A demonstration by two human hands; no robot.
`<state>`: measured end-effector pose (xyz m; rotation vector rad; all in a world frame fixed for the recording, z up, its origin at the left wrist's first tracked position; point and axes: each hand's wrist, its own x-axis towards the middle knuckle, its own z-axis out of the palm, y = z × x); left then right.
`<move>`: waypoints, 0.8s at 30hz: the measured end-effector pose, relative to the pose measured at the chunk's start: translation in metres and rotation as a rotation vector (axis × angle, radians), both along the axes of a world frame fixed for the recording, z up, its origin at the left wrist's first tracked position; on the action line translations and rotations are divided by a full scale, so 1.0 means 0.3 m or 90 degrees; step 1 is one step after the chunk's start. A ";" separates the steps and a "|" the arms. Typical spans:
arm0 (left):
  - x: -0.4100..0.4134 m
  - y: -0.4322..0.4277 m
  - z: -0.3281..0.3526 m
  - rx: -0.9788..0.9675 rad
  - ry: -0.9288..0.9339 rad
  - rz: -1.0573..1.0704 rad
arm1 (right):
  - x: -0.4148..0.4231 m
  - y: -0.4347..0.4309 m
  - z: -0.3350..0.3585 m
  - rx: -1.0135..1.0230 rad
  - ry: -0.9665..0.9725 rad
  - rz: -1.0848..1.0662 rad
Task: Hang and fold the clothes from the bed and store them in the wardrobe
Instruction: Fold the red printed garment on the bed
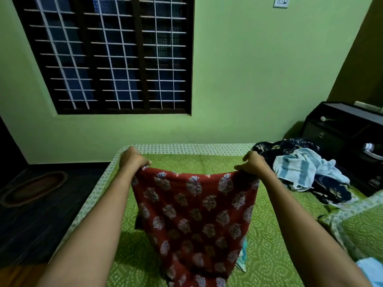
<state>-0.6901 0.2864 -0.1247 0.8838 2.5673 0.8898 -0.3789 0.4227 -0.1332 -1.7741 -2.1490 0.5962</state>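
Broadly, the bed (269,255) fills the lower half of the frame, its green dotted sheet running from the pale border under the wall down to the bottom edge. Over its middle hangs the red printed garment (194,214), stretched wide along its upper edge at centre frame and narrowing as it falls toward the bottom centre, where its lower end runs out of the frame.

At the right of the frame, well apart from it, lies the pile of unsorted clothes (323,187): dark floral cloth with a blue-and-white striped towel (298,168) crumpled on top.

Smallest are the hands. The left hand (132,158), left of centre, pinches one top corner of the red garment with curled fingers; the right hand (251,162), right of centre, pinches the opposite corner the same way. Both arms are stretched forward.

The step in hand looks like the opening of a fold: the garment is held up and spread flat. Next, I judge, it should either be lowered onto the bare sheet or the two corners brought together to halve it, edges kept level so the limp cloth does not bunch. No wardrobe can be made out for certain.
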 end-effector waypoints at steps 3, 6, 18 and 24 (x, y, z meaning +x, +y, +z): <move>0.009 -0.012 0.006 0.046 -0.052 -0.170 | 0.013 -0.021 0.012 -0.082 0.029 0.141; -0.003 -0.031 -0.002 -0.073 -0.008 -0.347 | 0.027 -0.013 0.009 -0.099 -0.163 0.218; -0.011 -0.008 0.001 0.041 0.321 0.018 | -0.003 -0.021 0.060 0.068 0.089 0.141; -0.022 0.007 0.007 0.171 0.214 0.066 | -0.052 -0.200 0.105 -0.393 0.219 0.673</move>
